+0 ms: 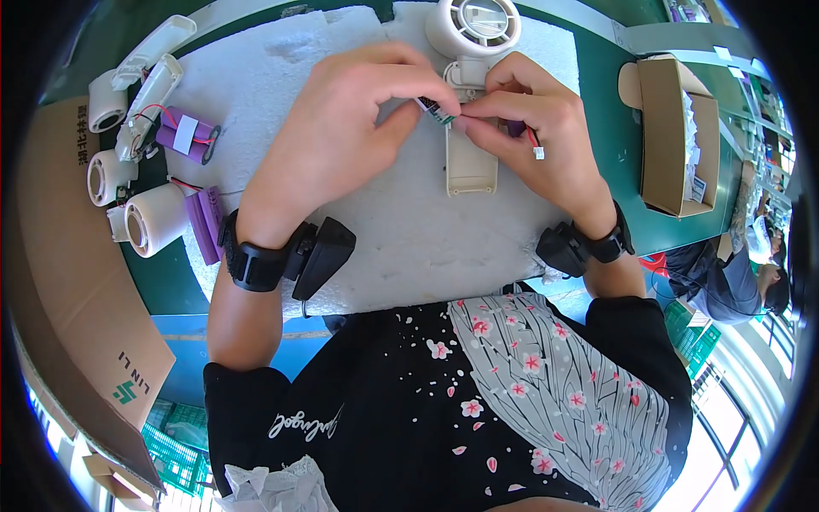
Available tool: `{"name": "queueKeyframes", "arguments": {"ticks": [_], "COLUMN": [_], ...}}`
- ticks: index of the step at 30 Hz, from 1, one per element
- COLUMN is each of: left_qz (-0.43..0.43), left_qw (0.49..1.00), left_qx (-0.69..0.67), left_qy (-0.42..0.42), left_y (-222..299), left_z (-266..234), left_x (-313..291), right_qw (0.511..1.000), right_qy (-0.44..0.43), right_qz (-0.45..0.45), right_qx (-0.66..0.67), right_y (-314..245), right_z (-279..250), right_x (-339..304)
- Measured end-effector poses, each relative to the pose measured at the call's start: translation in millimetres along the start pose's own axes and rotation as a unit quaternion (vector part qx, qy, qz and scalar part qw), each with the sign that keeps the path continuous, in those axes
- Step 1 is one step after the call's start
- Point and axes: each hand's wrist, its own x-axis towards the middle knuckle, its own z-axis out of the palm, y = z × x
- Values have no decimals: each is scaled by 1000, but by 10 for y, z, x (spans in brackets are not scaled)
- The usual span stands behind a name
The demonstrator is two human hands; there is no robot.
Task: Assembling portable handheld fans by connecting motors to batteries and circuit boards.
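Above the foam board, my left hand (358, 119) is closed, pinching a small green and black circuit board (438, 111) between thumb and fingers. My right hand (537, 124) is closed too, and its thumb and fingertip meet at the board's end. Beneath its curled fingers shows part of a purple battery pack (516, 128), mostly hidden. A white plug (538, 154) on red and black wires hangs out by the palm. Under both hands lies an open cream handle shell (471, 171), joined at the far end to a round white fan head (474, 27).
White foam (409, 247) covers the green table. On the left stand several white fan housings (156, 220) and purple battery packs (188, 134), beside a large cardboard box (77, 256). An open carton (674, 136) with small white parts stands right. Another person (725, 273) sits farther right.
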Motion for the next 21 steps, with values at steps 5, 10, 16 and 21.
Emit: {"name": "queueKeyframes", "arguments": {"ticks": [5,10,16,21], "left_qz": [-35,-14,-30,-71], "left_qw": [999,999,996,990], "left_qx": [15,-47,-77,-116], "left_qy": [14,21,29,32], "left_y": [32,118,97,61], "left_z": [37,115,144,155], "left_x": [-6,25,28,1], "right_qw": [1000,1000,1000,999], "right_qy": [5,-10,-12,26], "right_qz": [-3,9,-1,-18], "right_qx": [-7,-12,-12,26], "right_y": [11,16,-5,42], "right_z": [15,-2,-13,-26], "right_x": [3,11,18,-4]}}
